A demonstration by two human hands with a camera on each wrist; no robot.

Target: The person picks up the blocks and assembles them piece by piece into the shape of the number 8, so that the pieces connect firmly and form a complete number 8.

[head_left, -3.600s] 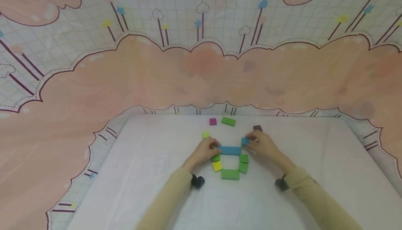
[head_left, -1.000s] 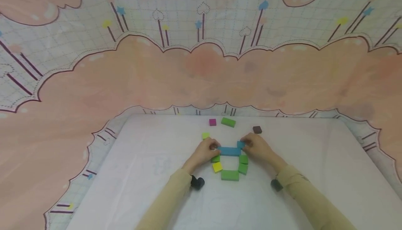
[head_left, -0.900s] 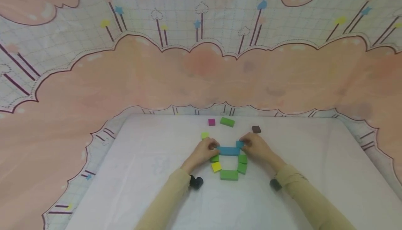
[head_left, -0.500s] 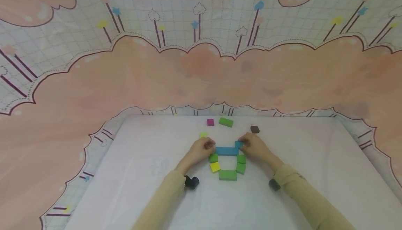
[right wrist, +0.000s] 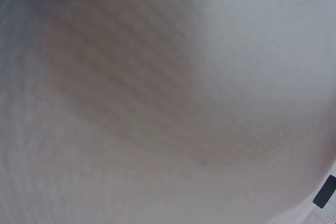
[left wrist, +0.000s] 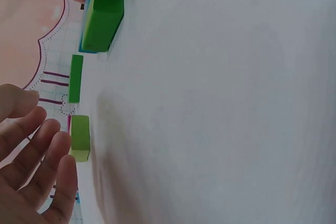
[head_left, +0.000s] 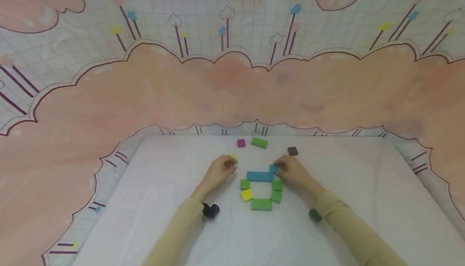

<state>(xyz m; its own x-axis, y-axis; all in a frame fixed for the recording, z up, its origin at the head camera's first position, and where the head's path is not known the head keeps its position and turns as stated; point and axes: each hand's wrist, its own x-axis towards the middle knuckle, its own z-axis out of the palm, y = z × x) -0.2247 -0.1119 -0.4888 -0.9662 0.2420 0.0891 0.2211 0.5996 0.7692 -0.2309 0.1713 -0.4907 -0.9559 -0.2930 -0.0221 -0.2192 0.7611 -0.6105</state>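
Observation:
In the head view the right hand (head_left: 293, 172) pinches a small blue block (head_left: 273, 168) at the right end of a long blue block (head_left: 260, 176). The left hand (head_left: 219, 170) is off the blocks, fingers loosely bent and empty, beside a lime block (head_left: 234, 157) that it partly hides. Below the long blue block stand a green block (head_left: 245, 184) and a yellow block (head_left: 247, 195) on the left, two green blocks (head_left: 277, 185) on the right, and a wider green block (head_left: 261, 204) at the bottom. The left wrist view shows the left hand (left wrist: 37, 161) with parted fingers.
Toward the back of the white table (head_left: 145, 217) lie a magenta block (head_left: 241, 143), a green block (head_left: 259, 143) and a dark brown block (head_left: 292, 151). A patterned cloth (head_left: 232, 96) rises behind the table. The right wrist view is mostly blurred.
The left hand has let go of the long blue block's left end and moved left, toward the lime block. Earlier, the right hand brought the small blue block leftward to the long one's right end.

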